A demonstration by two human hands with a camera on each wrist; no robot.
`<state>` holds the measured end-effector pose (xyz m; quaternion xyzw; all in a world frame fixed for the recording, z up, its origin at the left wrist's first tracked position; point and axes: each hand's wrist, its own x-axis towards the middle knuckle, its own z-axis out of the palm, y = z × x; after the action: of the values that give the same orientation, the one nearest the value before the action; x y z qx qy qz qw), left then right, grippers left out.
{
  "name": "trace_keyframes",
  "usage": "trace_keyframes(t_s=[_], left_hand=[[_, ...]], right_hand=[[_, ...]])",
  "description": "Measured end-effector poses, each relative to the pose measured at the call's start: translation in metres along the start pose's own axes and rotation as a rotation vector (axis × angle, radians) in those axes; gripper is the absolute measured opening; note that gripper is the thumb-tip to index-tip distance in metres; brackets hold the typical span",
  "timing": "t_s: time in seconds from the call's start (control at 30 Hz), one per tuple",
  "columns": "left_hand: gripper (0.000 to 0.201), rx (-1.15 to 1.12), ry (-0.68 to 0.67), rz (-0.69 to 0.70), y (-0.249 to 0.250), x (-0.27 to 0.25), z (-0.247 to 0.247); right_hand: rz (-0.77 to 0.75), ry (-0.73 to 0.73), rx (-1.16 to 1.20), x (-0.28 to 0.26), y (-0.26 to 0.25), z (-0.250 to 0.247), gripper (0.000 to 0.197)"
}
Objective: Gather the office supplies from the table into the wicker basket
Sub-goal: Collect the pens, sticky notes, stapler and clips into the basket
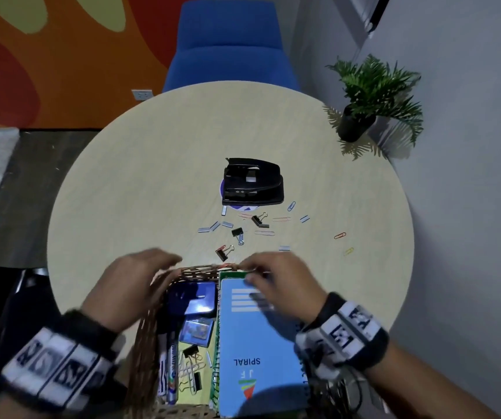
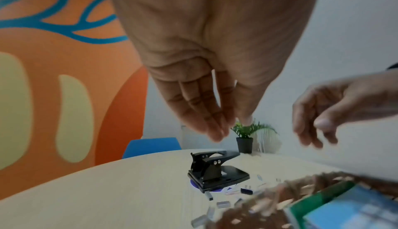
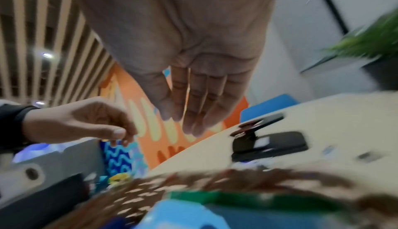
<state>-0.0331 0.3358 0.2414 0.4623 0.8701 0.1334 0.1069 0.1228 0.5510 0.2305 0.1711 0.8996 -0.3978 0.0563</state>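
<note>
The wicker basket stands at the table's near edge. It holds a blue spiral notebook, a green notebook, a blue box, markers and clips. My left hand hovers over the basket's far left rim, fingers straight and empty; the left wrist view shows the left hand holding nothing. My right hand is above the notebooks' far end, and in the right wrist view the right hand is empty too. Beyond the basket lie a black hole punch, binder clips, staple strips and paper clips.
A potted plant stands at the table's far right edge against the wall. A blue chair sits behind the round table. A purple and white disc lies under the hole punch.
</note>
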Motion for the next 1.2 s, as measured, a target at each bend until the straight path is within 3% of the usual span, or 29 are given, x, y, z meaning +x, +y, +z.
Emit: trace_keyframes(t_s=[0.1,0.17,0.23,0.33,0.4,0.5,0.63,0.77,0.9,0.97,1.07,1.2], left_hand=[[0.025,0.145,-0.059,0.177,-0.019,0.058,0.004],[0.014,0.272,-0.118,0.296,-0.03,0.094,0.014],[0.024,0.46,-0.244,0.5,-0.038,0.121,0.027],[0.034,0.637,-0.315,0.805,-0.038,0.145,0.048],[0.038,0.597,-0.377,0.866,-0.034,0.152,0.065],[0.035,0.493,-0.518,0.786,-0.024,0.155,0.086],[0.026,0.442,-0.612,0.703,-0.011,0.158,0.1],[0.01,0.361,-0.428,0.644,-0.012,0.156,0.107],[0.021,0.267,-0.307,0.614,-0.011,0.156,0.097],[0.024,0.199,-0.273,0.52,-0.012,0.154,0.084],[0.018,0.015,-0.078,0.41,-0.019,0.14,0.059],[0.033,-0.275,0.02,0.203,-0.033,0.102,0.026]], right_hand=[[0.023,0.184,-0.111,0.009,0.054,-0.042,0.018],[0.044,0.212,-0.138,0.015,0.089,-0.055,0.018],[0.055,0.106,-0.202,0.019,0.112,-0.054,0.026],[-0.074,-0.112,-0.403,0.024,0.13,-0.035,0.03],[-0.169,-0.195,-0.471,0.029,0.135,-0.02,0.034],[-0.202,-0.269,-0.504,0.037,0.136,-0.007,0.046],[-0.211,-0.267,-0.448,0.045,0.136,-0.008,0.038],[-0.235,-0.207,-0.443,0.052,0.139,-0.001,0.023],[-0.186,-0.108,-0.381,0.054,0.142,0.0,0.018],[-0.112,-0.042,-0.314,0.054,0.142,-0.003,0.016],[-0.004,0.11,-0.082,0.05,0.138,-0.017,0.014],[-0.041,0.228,0.055,0.04,0.115,-0.04,0.004]])
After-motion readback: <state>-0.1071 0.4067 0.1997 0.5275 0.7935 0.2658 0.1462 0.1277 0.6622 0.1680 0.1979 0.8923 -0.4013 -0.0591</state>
